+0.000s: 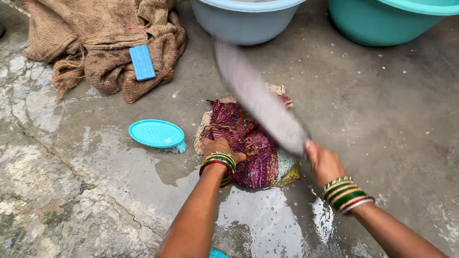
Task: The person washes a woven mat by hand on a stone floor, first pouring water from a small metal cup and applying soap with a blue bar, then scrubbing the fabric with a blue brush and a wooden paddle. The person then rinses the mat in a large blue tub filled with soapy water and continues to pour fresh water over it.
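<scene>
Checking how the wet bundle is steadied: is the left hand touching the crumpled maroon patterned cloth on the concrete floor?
Touching. The head view shows the left hand pressed onto the edge of the crumpled maroon patterned cloth, fingers resting on the fabric with no gap.
</scene>
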